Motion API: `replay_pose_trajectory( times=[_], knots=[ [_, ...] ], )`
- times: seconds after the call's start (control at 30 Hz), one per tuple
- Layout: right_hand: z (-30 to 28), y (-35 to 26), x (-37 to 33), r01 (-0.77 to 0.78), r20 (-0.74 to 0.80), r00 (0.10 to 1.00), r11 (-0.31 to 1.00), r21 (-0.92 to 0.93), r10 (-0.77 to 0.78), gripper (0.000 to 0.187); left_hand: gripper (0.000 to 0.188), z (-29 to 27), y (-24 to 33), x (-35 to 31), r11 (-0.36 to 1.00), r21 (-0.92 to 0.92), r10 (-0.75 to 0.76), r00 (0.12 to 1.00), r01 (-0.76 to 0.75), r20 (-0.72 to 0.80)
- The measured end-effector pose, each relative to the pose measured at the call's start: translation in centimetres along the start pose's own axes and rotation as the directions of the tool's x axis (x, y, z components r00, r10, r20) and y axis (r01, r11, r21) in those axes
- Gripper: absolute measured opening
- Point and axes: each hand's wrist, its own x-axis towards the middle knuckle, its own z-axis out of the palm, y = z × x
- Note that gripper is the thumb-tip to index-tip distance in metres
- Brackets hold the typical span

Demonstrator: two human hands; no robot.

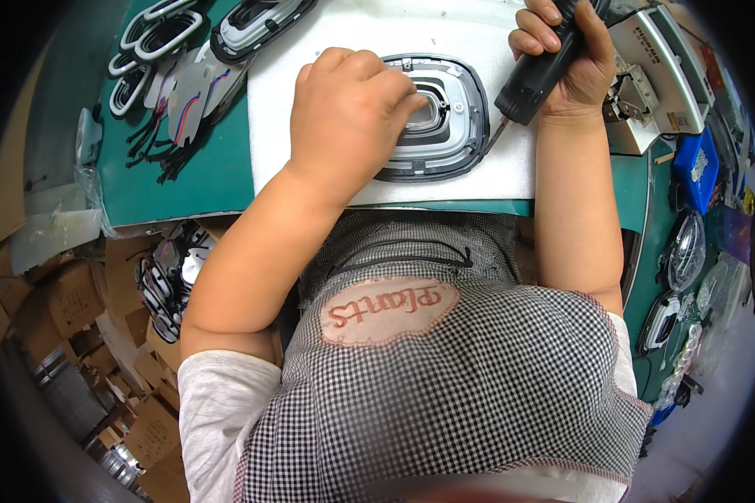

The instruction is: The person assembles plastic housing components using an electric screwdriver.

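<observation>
An oval lamp-like housing (457, 138) in white and grey, with a black rim and a clear raised centre, lies on a white foam sheet (294, 180). My left hand (348, 105) is over its left part, fingers curled and thumb and forefinger pinched beside the clear centre. Whatever is between those fingertips, if anything, is hidden. In my right hand (583, 71) is a black electric screwdriver (535, 80), tilted so its bit points down to the left. The bit's tip is just off the housing's right rim, apart from it.
A white box-shaped device with a metal mechanism (633, 96), perhaps a screw feeder, stands right of my right hand. Oval frames (164, 33) and grey pieces with wires (193, 96) lie left on the green mat (218, 189). A blue bin (696, 168) sits far right; cartons (71, 298) are lower left.
</observation>
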Motion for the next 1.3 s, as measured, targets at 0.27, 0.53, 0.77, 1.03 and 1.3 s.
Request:
replay_pose_trajectory(
  times=[0.27,0.53,0.77,1.03,1.3],
  knots=[
    [0.2,-0.1,-0.1,0.018,-0.019,1.000,1.000,-0.001,-0.018,0.050,0.049,-4.6,3.5,-1.6,0.988,0.141,0.015,0.960,-0.056,0.279],
    [0.8,0.0,0.3,0.029,-0.034,0.999,0.999,-0.026,-0.030,0.052,0.051,-5.4,2.6,0.7,0.943,0.177,0.147,0.831,-0.281,0.537],
    [-0.5,-0.1,0.1,0.004,0.010,1.000,0.998,-0.064,-0.003,0.055,0.051,-5.6,2.5,1.4,0.946,0.094,0.200,0.785,-0.311,0.586],
    [0.5,0.0,-0.3,0.025,-0.072,0.997,0.995,-0.100,-0.033,0.058,0.027,-6.8,-6.0,7.6,0.994,0.078,0.074,0.993,-0.081,0.088],
    [0.8,0.8,0.5,-0.015,-0.086,0.996,0.983,-0.183,-0.001,0.067,0.027,-3.2,-22.8,16.4,0.858,0.374,-0.432,0.889,0.353,0.151]
  ],
)
